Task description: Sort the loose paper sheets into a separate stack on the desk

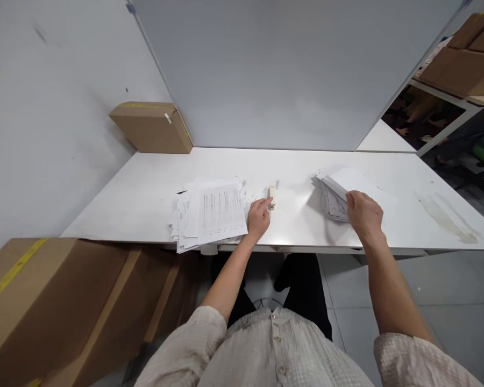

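Observation:
My left hand (259, 217) rests on the white tabletop with its fingertips closed on the near part of a small cream stapler (271, 192). Just left of that hand lies a loose pile of printed sheets (221, 212), its front edge jutting over the table's edge. On the other side, my right hand (365, 212) pinches the right edge of a paper sheet on top of a second stack of papers (335, 196). That stack is fanned and uneven, and its upper sheet is raised a little. The thumb of my right hand is mostly hidden.
A cardboard box (153, 126) stands at the table's back left corner against the wall. A tall grey panel (274, 75) rises behind the table (399, 199). Large cartons (56, 301) sit below at the left. Shelving with boxes (460, 70) is at the far right.

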A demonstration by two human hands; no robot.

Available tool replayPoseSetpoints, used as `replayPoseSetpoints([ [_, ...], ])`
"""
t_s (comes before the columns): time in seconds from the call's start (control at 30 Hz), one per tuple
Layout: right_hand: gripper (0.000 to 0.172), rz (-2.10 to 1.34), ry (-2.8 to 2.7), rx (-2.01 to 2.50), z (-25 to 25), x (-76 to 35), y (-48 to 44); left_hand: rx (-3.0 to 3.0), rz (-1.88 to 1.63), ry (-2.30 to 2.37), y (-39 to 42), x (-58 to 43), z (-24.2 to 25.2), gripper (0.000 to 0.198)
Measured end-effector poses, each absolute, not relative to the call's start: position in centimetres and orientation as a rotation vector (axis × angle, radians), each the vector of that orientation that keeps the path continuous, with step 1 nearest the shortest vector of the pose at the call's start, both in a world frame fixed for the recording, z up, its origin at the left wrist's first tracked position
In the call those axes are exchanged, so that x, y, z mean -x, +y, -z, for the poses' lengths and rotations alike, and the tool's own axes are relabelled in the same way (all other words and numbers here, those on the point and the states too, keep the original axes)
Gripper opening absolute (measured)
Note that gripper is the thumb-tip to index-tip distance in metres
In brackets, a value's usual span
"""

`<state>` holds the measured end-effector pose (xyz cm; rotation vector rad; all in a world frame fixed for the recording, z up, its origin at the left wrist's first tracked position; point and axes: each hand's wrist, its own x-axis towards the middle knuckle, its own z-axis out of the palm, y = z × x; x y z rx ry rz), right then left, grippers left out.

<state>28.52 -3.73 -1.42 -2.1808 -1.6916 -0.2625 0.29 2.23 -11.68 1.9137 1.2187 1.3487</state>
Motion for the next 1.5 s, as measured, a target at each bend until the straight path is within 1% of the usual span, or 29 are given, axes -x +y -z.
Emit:
replayPoseSetpoints([
  [0.07, 0.033, 0.095, -1.639, 1.951, -0.1, -26.2, -5.6, -1.72, -1.428, 1.117, 1.8, -0.2, 11.1, 0.035],
  [0.13, 0.031, -0.076, -1.58, 1.773, -1.0, -23.8, -7.0, -1.456, -1.394, 0.935, 1.3, -0.1, 10.4, 0.044],
  [0.2, 0.03, -0.19, -1.514, 1.674, -1.0, -21.7, -7.8, -1.226, -1.265, 0.731, 0.8, -0.1, 9.8, 0.055],
  [0.23, 0.03, -0.243, -1.483, 1.643, -0.7, -21.0, -7.9, -1.141, -1.198, 0.659, 0.5, -0.2, 9.6, 0.056],
  [0.3, 0.033, -0.398, -1.448, 1.615, 0.2, -20.2, -7.6, -1.016, -1.111, 0.606, 0.1, -0.3, 9.3, 0.05],
  [0.37, 0.04, -0.597, -1.46, 1.636, 1.4, -20.7, -6.6, -0.907, -1.089, 0.621, -0.2, -0.5, 9.2, 0.041],
  [0.4, 0.043, -0.646, -1.474, 1.673, 1.9, -21.5, -5.8, -0.853, -1.092, 0.632, -0.3, -0.6, 9.2, 0.039],
  [0.43, 0.044, -0.619, -1.49, 1.741, 2.3, -22.6, -5.0, -0.806, -1.096, 0.641, -0.3, -0.8, 9.4, 0.04],
  [0.47, 0.043, -0.507, -1.498, 1.834, 2.7, -23.9, -4.0, -0.774, -1.096, 0.65, -0.3, -0.9, 9.5, 0.041],
  [0.53, 0.036, -0.104, -1.498, 2.053, 3.4, -26.9, -2.1, -0.756, -1.083, 0.679, -0.1, -1.0, 9.8, 0.045],
  [0.57, 0.036, 0.072, -1.504, 2.156, 3.7, -28.4, -1.2, -0.764, -1.076, 0.692, 0.0, -1.1, 10.0, 0.046],
  [0.6, 0.039, 0.164, -1.526, 2.259, 4.0, -29.8, -0.5, -0.774, -1.068, 0.703, 0.0, -1.1, 10.1, 0.047],
  [0.67, 0.042, 0.136, -1.619, 2.432, 4.5, -31.9, 0.6, -0.781, -1.05, 0.711, 0.2, -1.1, 10.3, 0.047],
  [0.77, 0.036, -0.02, -1.761, 2.558, 4.9, -33.3, 1.1, -0.77, -1.029, 0.712, 0.2, -1.0, 10.4, 0.046],
  [0.9, 0.036, 0.076, -1.888, 2.602, 4.9, -33.1, 0.7, -0.759, -1.018, 0.721, 0.2, -0.9, 10.2, 0.048],
  [1.0, 0.033, 0.121, -1.839, 2.662, 4.7, -32.7, 0.3, -0.735, -1.009, 0.715, 0.2, -0.8, 10.1, 0.048],
  [1.3, 0.033, 0.099, -1.502, 2.646, 5.1, -32.3, 0.0, -0.696, -1.032, 0.696, 0.2, -1.0, 10.2, 0.046],
  [1.43, 0.035, 0.055, -1.606, 2.601, 5.3, -32.5, -0.4, -0.692, -1.032, 0.687, 0.1, -1.0, 10.0, 0.045],
  [1.5, 0.034, 0.04, -1.697, 2.569, 4.7, -32.2, -1.0, -0.691, -1.032, 0.681, 0.0, -1.0, 10.0, 0.045],
])
